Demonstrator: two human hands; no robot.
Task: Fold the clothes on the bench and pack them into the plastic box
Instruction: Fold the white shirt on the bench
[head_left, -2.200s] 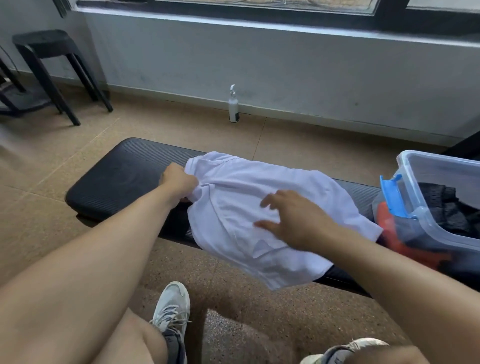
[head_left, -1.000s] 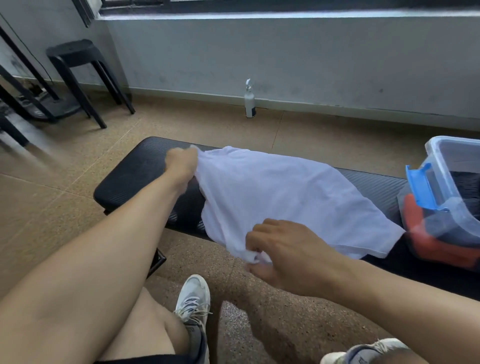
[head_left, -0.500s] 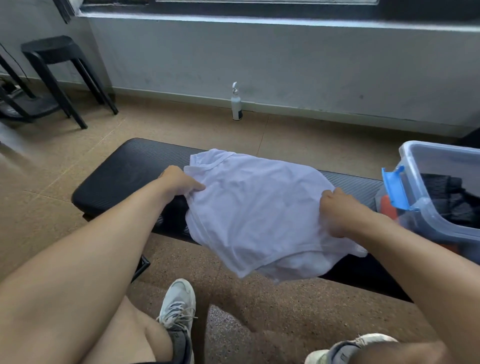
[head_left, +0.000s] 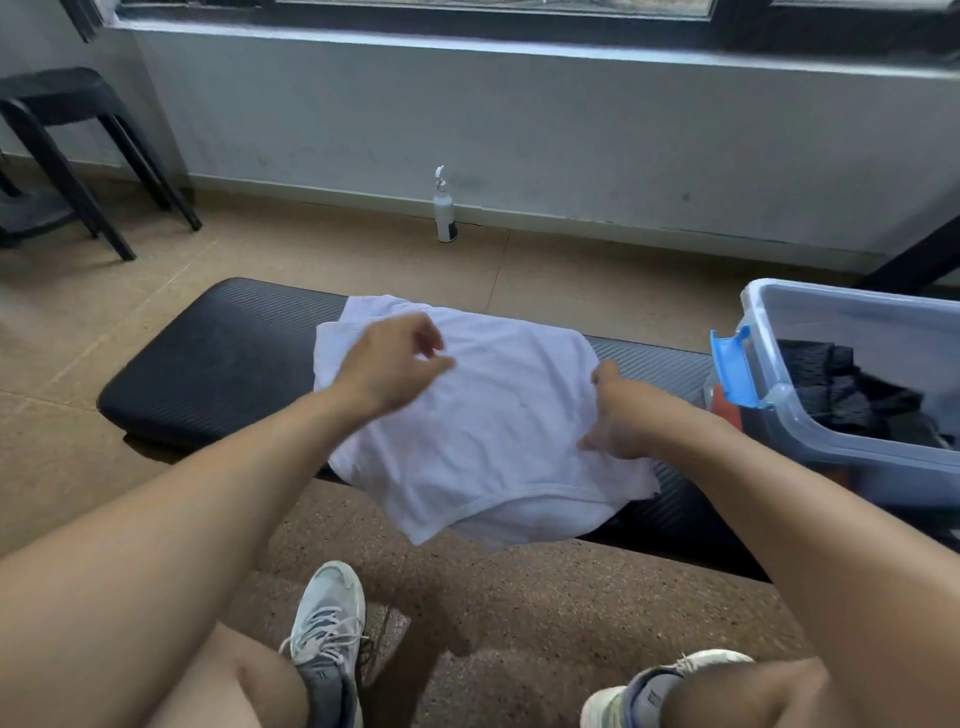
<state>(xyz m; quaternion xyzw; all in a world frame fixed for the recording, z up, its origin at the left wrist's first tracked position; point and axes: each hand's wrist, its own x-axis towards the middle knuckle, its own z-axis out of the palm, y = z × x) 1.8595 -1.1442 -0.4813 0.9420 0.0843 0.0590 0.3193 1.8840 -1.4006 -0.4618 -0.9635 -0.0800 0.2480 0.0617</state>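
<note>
Risk: white T-shirt (head_left: 483, 415) is lying across the black counter (head_left: 218, 358) w/ its near hem overhanging the front edge toward the floor; one-sided pull is likely dragging the garment off or undoing the fold. Plastic box (head_left: 852, 467) is sitting at the counter's right end, dark clothes inside, blue latch near the shirt. Left hand (head_left: 389, 369) is hovering over the shirt's left part, fingers loosely curled, gripping nothing. Right hand (head_left: 615, 415) is resting on the shirt's right edge; grip unclear, cannot tell.
</note>
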